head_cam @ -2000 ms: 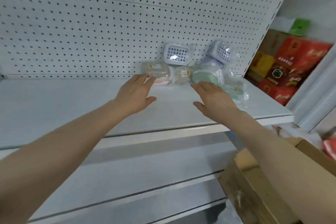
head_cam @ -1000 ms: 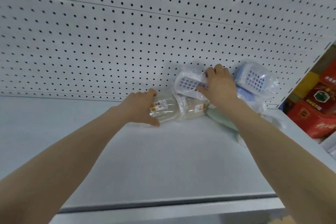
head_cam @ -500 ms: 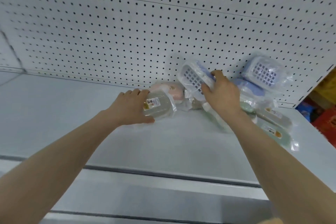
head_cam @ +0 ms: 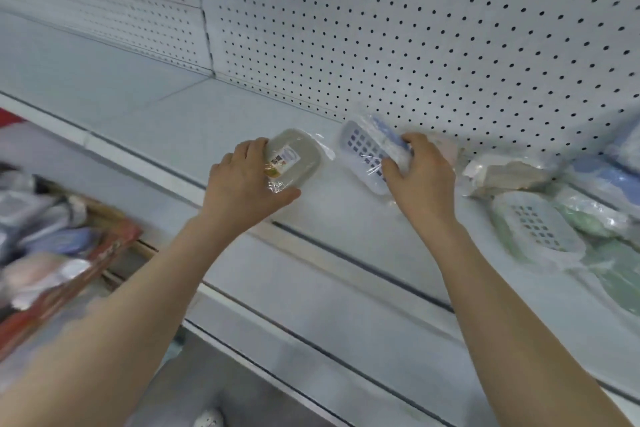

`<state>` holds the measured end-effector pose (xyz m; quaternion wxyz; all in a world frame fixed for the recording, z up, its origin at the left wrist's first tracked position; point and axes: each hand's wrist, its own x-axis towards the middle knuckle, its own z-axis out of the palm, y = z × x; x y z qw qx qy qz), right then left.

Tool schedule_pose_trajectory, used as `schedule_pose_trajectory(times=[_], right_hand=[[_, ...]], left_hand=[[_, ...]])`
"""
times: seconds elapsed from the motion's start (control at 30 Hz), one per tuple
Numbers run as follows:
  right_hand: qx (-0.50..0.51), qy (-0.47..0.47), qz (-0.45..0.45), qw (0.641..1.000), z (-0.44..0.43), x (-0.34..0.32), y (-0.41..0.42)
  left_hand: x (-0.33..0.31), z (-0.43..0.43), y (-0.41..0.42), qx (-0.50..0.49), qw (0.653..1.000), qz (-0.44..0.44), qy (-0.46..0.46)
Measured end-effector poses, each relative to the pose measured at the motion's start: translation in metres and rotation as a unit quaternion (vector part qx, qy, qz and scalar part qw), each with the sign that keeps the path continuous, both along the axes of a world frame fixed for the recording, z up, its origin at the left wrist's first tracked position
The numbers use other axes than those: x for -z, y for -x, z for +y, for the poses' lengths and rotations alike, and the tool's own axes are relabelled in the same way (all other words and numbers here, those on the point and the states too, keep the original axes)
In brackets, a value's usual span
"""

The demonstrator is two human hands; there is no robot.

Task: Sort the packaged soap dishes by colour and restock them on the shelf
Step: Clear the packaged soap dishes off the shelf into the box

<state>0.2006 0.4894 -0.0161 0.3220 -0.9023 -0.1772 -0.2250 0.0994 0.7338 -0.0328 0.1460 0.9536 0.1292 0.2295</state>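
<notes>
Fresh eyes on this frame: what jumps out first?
Two hands at the centre of the white shelf, each gripping a wrapped soap dish: the left hand a beige dish, the right hand a blue-and-white slotted dish. Behind rises a white pegboard; at the right edge lies a loose pile of green and blue packs.

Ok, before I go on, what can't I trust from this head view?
All head view.
Pink soap dish: mostly hidden behind the right hand gripping the slotted soap dish.
Label on the beige soap dish in the left hand: too small and blurred to read.
Red box, lower left: motion blur; its packs cannot be counted.
Blue soap dishes, far right: cut off by the frame edge.
</notes>
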Motion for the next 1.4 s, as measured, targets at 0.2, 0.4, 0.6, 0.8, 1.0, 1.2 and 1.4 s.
schedule_pose_trajectory(times=[0.2,0.4,0.6,0.8,1.0,1.2,1.4], right_hand=[[-0.098,-0.022,0.025,0.995,0.093,0.0,0.028],[-0.183,-0.033,0.038,0.982,0.206,0.005,0.062],[-0.238,-0.024,0.055,0.969,0.337,0.019,0.105],[-0.293,0.0,0.091,0.952,0.452,0.06,0.15],[-0.303,0.128,0.166,0.93,0.516,0.145,0.163],[-0.269,0.275,0.179,0.906,0.571,0.193,0.134],[-0.291,0.384,0.112,0.869,0.626,0.235,0.102]], left_hand=[[0.004,0.071,0.062,-0.088,0.995,-0.022,0.035],[0.008,0.166,0.123,-0.156,0.987,-0.036,0.033],[0.022,0.287,0.192,-0.23,0.972,-0.035,0.044],[0.055,0.397,0.264,-0.305,0.948,0.009,0.086],[0.118,0.444,0.311,-0.353,0.919,0.117,0.128],[0.171,0.453,0.31,-0.326,0.915,0.208,0.117],[0.195,0.48,0.268,-0.288,0.923,0.232,0.104]])
